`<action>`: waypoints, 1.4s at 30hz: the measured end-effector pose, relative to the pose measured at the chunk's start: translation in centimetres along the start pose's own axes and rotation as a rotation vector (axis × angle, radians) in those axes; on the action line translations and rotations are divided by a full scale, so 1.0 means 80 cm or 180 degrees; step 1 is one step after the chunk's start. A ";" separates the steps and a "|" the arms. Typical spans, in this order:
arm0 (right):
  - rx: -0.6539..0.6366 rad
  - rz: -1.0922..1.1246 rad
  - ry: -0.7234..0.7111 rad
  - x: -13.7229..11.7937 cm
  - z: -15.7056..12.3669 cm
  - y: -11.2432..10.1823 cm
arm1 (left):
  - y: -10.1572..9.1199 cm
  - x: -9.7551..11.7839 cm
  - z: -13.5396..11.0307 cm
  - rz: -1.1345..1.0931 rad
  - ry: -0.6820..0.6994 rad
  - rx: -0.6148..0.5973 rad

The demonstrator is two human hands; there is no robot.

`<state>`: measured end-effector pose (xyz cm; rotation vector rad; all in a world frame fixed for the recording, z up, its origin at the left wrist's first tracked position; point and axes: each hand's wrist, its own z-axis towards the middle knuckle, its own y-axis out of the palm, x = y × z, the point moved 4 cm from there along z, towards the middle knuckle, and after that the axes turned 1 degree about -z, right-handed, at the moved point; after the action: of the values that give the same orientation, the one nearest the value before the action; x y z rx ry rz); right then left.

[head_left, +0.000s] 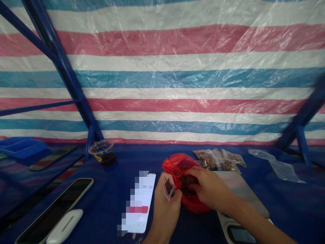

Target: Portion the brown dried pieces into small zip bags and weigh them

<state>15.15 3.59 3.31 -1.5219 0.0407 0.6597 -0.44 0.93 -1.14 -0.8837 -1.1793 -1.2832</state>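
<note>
My left hand (166,206) is closed on a small clear zip bag (168,187), whose mouth is held apart. Right beside it, a red plastic bag (195,203) lies opened on the blue table, with dark brown dried pieces (186,182) inside. My right hand (212,186) reaches into the red bag, fingers curled among the dried pieces; what its fingertips grip is partly hidden. Under my right forearm sits a flat kitchen scale (243,189) with a small display.
Several filled clear bags (230,159) lie behind the scale, with flat clear bags (281,169) at right. A lit phone (144,203) lies left of my hands; farther left are a dark-screened phone (57,206), a white case (65,226) and a lidded cup (105,157).
</note>
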 end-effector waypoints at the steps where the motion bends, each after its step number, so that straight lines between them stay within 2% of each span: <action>1: 0.0006 0.0151 0.0024 0.003 0.000 -0.002 | 0.000 0.002 0.000 0.0130 0.0094 0.0043; 5: -0.0034 0.0821 -0.0081 0.006 -0.001 -0.018 | 0.003 0.001 0.001 0.0617 0.0161 -0.0015; 10: 0.0050 0.1258 -0.0461 -0.015 -0.012 -0.051 | 0.006 -0.002 -0.001 0.0965 -0.0016 -0.0104; 14: 0.0089 0.0932 -0.0623 -0.037 -0.023 -0.055 | 0.005 -0.002 -0.001 0.0971 -0.0143 -0.0216; 22: 0.0278 -0.0286 -0.1281 -0.055 -0.030 -0.030 | 0.007 0.000 -0.004 0.0821 -0.0056 -0.0319; 25: 0.0222 -0.0405 -0.1438 -0.058 -0.032 -0.029 | 0.009 0.003 -0.005 0.0739 -0.0027 -0.0370; 29: 0.0327 -0.0195 -0.1560 -0.061 -0.032 -0.043 | 0.010 0.010 -0.006 0.0715 -0.0007 -0.0438; 31: 0.0485 -0.0049 -0.1402 -0.056 -0.027 -0.052 | 0.008 0.012 -0.006 0.0774 -0.0020 -0.0408; 33: 0.0527 -0.0114 -0.1021 -0.044 -0.019 -0.054 | 0.005 0.013 -0.005 0.0977 -0.0038 -0.0271; 35: 0.0283 -0.0465 -0.0656 -0.031 -0.009 -0.045 | 0.001 0.013 -0.005 0.1251 -0.0025 -0.0080; 38: -0.0157 -0.1062 -0.0404 -0.019 0.006 -0.025 | -0.004 0.015 -0.006 0.1554 0.0174 0.0209; 40: -0.0175 -0.1334 -0.0321 -0.018 0.014 -0.018 | -0.005 0.014 -0.005 0.1598 0.0263 0.0362; 42: -0.0139 -0.1521 -0.0204 -0.018 0.020 -0.015 | -0.002 0.008 -0.003 0.1484 0.0197 0.0338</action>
<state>13.84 4.60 5.12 -1.4783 -0.3777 0.3257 -0.66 0.54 -0.56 -0.9639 -0.9134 -0.8555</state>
